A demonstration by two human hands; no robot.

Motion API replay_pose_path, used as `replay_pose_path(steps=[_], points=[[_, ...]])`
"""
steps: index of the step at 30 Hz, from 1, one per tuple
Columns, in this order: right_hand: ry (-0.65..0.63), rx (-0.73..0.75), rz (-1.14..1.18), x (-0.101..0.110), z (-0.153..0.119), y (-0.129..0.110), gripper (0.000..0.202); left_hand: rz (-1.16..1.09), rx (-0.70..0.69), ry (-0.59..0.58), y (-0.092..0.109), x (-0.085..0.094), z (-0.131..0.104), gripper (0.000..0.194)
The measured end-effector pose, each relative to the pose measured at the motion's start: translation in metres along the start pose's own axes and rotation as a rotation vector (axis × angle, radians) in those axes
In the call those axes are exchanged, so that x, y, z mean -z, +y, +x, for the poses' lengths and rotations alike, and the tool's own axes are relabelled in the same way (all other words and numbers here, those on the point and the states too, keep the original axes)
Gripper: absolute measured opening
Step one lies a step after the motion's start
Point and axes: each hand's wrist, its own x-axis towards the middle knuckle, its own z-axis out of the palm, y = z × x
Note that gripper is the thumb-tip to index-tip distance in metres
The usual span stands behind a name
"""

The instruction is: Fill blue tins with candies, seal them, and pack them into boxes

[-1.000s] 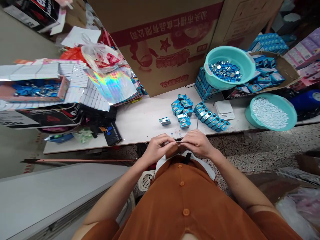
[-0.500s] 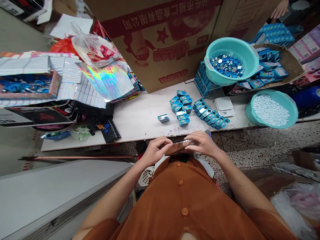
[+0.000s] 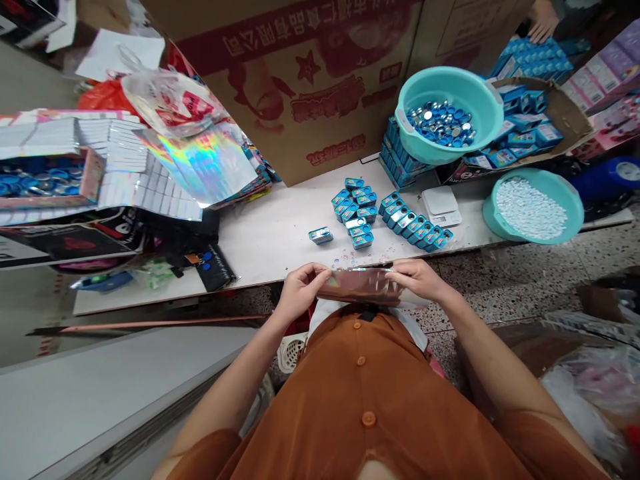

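A shiny, reflective sheet (image 3: 361, 285) is stretched between my two hands, just in front of the table's near edge. My left hand (image 3: 302, 288) pinches its left end. At the right, my right hand (image 3: 419, 279) is closed on the other end. Beyond the sheet, a single blue tin (image 3: 321, 235) lies on the white table (image 3: 270, 230). To its right are a cluster of blue tins (image 3: 356, 207) and a slanting row of blue tins (image 3: 420, 230).
A white scale (image 3: 441, 205) stands beside a teal basin of white pellets (image 3: 533, 207). Another teal basin (image 3: 453, 130) holds blue and silver caps. A large carton (image 3: 300, 87) rises behind. Stacked cards (image 3: 123, 157) fill the left. Another person's hand (image 3: 543, 21) shows top right.
My hands have moved apart slightly, and the sheet between them now shows wider and flatter. The whole view has shifted a little, with table items appearing farther left.
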Motion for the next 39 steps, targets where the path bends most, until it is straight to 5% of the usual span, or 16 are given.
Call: replay_pose_path(steps=[7,15,22,39], points=[[-0.013,-0.143,0.254,0.002,-0.001,-0.002,0.045,-0.122,0.045,-0.068,0.001,0.001,-0.002,0.034],[-0.080,-0.329,0.446,-0.004,-0.004,0.002,0.047,-0.220,0.032,-0.007,-0.003,-0.002,-0.006,0.046],[-0.090,-0.348,0.457,-0.012,-0.005,0.003,0.048,-0.138,0.030,0.002,-0.007,0.000,-0.012,0.032],[-0.051,-0.263,0.248,-0.017,-0.008,0.014,0.048,-0.240,0.195,0.063,-0.004,-0.009,-0.018,0.041]])
